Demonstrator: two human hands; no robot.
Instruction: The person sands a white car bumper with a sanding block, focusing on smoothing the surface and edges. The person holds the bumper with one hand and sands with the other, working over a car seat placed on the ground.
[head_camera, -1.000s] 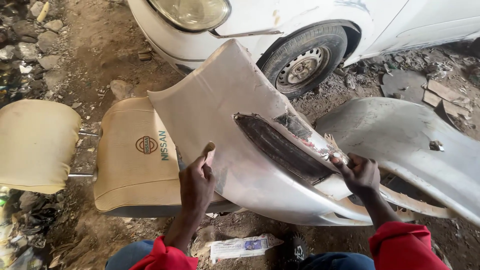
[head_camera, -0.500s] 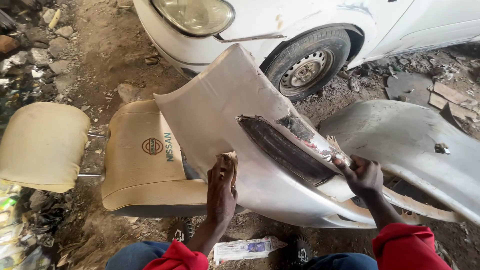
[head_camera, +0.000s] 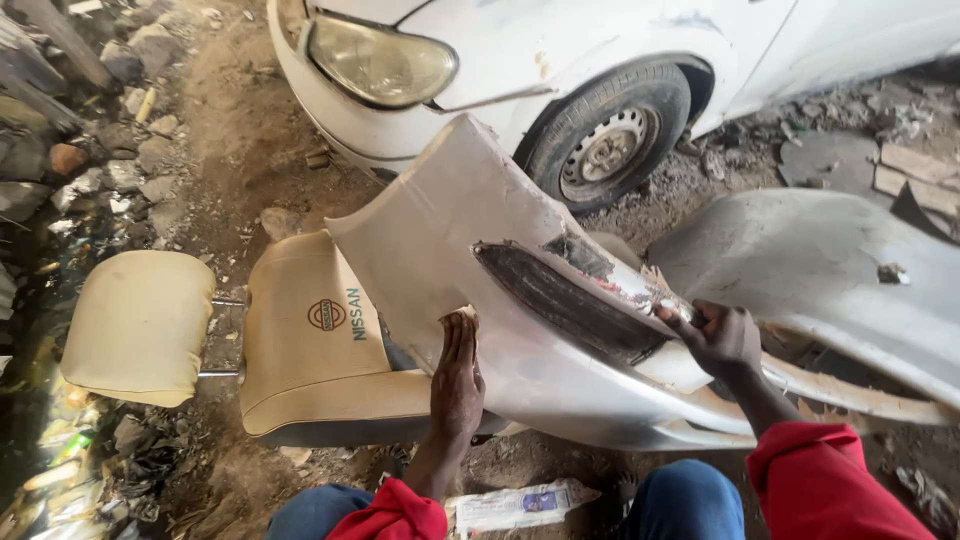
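A white car (head_camera: 620, 60) stands at the top, its front wheel (head_camera: 608, 140) on the dirt ground (head_camera: 230, 150). In front of it a grey bumper (head_camera: 470, 250) leans on a beige car seat (head_camera: 310, 340) which lies flat, headrest (head_camera: 135, 325) to the left. A second grey panel (head_camera: 830, 270) lies at the right. The left hand (head_camera: 457, 375) lies flat on the bumper, fingers together, pressing a small piece of sandpaper (head_camera: 462, 317). The right hand (head_camera: 722, 338) has its fingers clamped on the broken edge beside the dark grille opening (head_camera: 560, 300).
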